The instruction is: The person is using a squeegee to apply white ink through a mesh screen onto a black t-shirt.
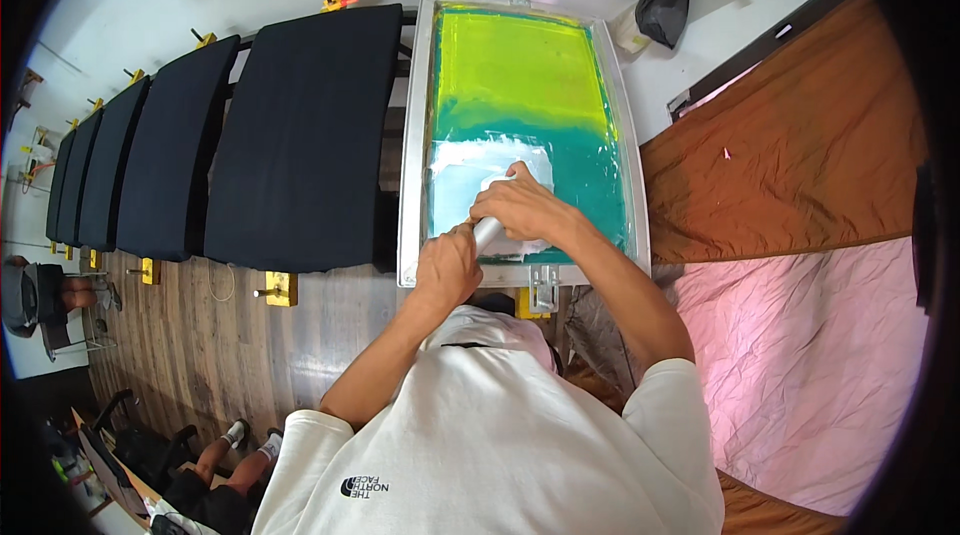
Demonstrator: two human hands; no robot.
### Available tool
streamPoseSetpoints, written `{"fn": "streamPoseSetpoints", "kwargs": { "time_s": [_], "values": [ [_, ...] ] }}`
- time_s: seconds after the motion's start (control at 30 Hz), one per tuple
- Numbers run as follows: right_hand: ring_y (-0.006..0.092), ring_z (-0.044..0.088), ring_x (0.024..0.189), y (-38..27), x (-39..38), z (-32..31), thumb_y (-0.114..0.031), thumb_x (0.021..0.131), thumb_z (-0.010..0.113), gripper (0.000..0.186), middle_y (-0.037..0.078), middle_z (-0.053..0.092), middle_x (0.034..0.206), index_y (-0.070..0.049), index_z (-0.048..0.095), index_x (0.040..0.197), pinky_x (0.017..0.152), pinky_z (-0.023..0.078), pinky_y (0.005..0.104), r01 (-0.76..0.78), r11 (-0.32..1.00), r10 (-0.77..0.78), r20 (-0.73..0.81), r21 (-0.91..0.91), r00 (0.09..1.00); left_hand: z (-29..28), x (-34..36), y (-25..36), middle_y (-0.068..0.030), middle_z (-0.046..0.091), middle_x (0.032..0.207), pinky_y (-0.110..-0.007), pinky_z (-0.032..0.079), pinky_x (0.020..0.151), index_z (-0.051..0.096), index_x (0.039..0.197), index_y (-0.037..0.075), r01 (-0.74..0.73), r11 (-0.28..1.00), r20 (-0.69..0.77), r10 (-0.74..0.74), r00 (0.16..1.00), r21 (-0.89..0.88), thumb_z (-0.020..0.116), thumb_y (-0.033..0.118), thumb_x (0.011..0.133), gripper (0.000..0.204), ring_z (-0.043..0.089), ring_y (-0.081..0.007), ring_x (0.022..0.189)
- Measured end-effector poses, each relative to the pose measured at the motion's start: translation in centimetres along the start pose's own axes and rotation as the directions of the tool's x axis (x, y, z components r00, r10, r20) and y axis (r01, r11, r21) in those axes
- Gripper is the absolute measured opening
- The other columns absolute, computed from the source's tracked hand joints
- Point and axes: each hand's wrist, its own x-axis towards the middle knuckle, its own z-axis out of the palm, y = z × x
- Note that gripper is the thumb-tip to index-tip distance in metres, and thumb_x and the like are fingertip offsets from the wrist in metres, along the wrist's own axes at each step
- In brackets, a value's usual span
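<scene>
A screen-printing frame (412, 135) with a pale metal rim lies in front of me. Its mesh is yellow-green at the far end and teal nearer me. White ink (460, 170) covers a patch at the near left of the mesh. Both hands grip a pale grey bar that looks like a squeegee (487, 232), held at a slant over this patch. My right hand (520, 207) is closed round its farther part, and my left hand (450, 263) is closed on the nearer end. The squeegee's lower edge is hidden by my hands.
Black-covered printing boards (305, 135) stand in a row to the left, with yellow clamps (281, 289) along their ends. A metal hinge (543, 287) sits at the frame's near edge. Brown cloth (790, 145) hangs on the right. Another person's legs (240, 465) show at lower left.
</scene>
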Motion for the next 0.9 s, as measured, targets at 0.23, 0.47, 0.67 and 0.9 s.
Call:
{"fn": "streamPoseSetpoints", "kwargs": {
  "time_s": [0.23,0.47,0.67,0.9],
  "values": [
    [0.0271,0.064,0.092,-0.1,-0.2,-3.6,0.006,0.065,0.066,0.037,0.005,0.068,0.090,-0.014,0.070,0.096,0.087,0.035,0.0488,-0.210,0.978,0.209,-0.054,-0.017,0.976,-2.9,4.8,-1.0,-0.0247,0.067,0.083,-0.049,0.054,0.073,0.066,0.104,0.003,-0.125,0.987,0.011,0.126,0.992,-0.098,0.064,0.000,0.071,0.033,0.066,-0.0426,0.079],
    [0.0270,0.064,0.092,0.5,0.9,0.0,-0.009,0.068,0.075,0.027,0.008,0.068,0.090,-0.011,0.070,0.095,0.082,0.035,0.0470,-0.391,0.918,0.342,-0.362,-0.071,0.868,-2.4,9.7,-3.4,-0.0247,0.068,0.097,-0.045,0.053,0.081,0.064,0.114,0.000,-0.292,0.944,0.031,0.300,0.953,-0.152,0.068,-0.001,0.072,0.042,0.066,-0.0416,0.091],
    [0.0254,0.058,0.101,-4.1,2.4,4.8,-0.009,0.079,0.061,0.025,0.010,0.065,0.099,-0.006,0.067,0.102,0.091,0.036,0.0463,-0.519,0.806,0.322,-0.525,-0.284,0.788,1.9,5.5,-6.2,-0.0233,0.049,0.140,-0.046,0.040,0.107,0.046,0.139,-0.001,-0.379,0.924,-0.110,0.383,0.917,0.061,0.053,-0.012,0.070,0.071,0.049,-0.0409,0.127],
    [0.0234,0.056,0.105,-5.3,0.6,3.9,-0.012,0.079,0.063,0.025,0.008,0.065,0.103,-0.006,0.069,0.103,0.094,0.034,0.0477,-0.354,0.911,0.251,-0.400,-0.210,0.881,0.1,2.5,-4.5,-0.0134,0.053,0.140,-0.061,0.009,0.117,0.046,0.140,0.001,-0.256,0.899,0.078,0.245,0.966,0.354,0.063,0.003,0.073,0.069,0.042,-0.0324,0.136]
  ]
}}
